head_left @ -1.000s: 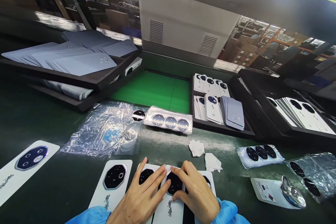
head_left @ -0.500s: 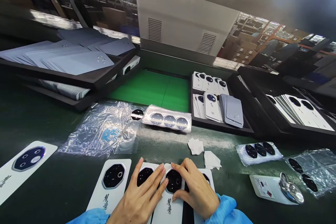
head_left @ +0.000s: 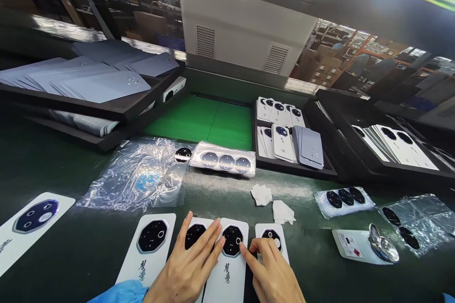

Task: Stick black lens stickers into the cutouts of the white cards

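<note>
Across the lower middle lie several white phone back panels, each with a black camera-lens cover near its top. My left hand (head_left: pixel 186 260) rests flat with fingers apart over one panel (head_left: pixel 199 223). Its fingertips reach the left edge of the lens cover (head_left: pixel 232 240) on the neighbouring white panel (head_left: pixel 227 286). With one finger stretched out, my right hand (head_left: pixel 272 270) touches that cover's right edge; its other fingers are bent over a further panel (head_left: pixel 284 241), partly hiding it. Left of my hands lies another white panel (head_left: pixel 156 260).
A separate panel (head_left: pixel 39 215) lies far left. Beyond are crumpled clear bags (head_left: pixel 138 175), wrapped lens covers (head_left: pixel 223 158) and white wipes (head_left: pixel 261 195). A labelled white bottle with a metal top (head_left: pixel 359 246) stands right. Black trays (head_left: pixel 330 170) of panels line the back around a green mat (head_left: pixel 213 118).
My right hand has drawn back to the lower right, uncovering more of the lens cover and the panel beside it. My left hand keeps its place. The view has shifted slightly.
</note>
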`<state>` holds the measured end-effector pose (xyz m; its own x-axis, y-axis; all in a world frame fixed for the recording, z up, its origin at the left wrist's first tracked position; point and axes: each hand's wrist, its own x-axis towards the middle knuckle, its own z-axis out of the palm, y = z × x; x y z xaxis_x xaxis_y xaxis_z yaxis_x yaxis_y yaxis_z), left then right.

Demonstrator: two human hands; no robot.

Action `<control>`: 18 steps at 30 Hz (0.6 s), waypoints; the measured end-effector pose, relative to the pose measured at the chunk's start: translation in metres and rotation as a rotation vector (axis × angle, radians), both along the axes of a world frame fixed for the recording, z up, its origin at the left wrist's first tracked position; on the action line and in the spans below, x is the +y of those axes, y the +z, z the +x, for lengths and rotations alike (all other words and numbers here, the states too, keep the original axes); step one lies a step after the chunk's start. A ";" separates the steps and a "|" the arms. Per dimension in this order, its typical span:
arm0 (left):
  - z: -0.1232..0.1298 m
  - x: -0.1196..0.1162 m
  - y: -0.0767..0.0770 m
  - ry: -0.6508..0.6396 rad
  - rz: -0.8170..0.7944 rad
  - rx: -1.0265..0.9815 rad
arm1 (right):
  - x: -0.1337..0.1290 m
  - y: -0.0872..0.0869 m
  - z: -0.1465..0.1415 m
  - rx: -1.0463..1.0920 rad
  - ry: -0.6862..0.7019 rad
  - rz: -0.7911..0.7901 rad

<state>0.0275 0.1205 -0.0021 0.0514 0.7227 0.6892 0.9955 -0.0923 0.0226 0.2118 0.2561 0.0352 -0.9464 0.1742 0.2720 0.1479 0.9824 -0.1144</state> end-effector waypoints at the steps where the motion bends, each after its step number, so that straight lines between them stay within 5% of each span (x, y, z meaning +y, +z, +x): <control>1: 0.000 0.000 -0.002 -0.001 0.002 0.010 | -0.001 -0.003 0.000 0.036 0.013 0.050; 9: -0.002 0.004 -0.013 0.022 0.005 0.048 | -0.015 -0.003 -0.007 0.127 -0.053 0.211; 16: 0.001 0.002 0.014 -0.075 0.009 0.089 | -0.029 -0.036 -0.013 0.637 -0.082 0.244; 18: 0.001 0.003 0.022 -0.108 -0.019 0.131 | -0.032 -0.047 -0.008 0.564 -0.099 0.294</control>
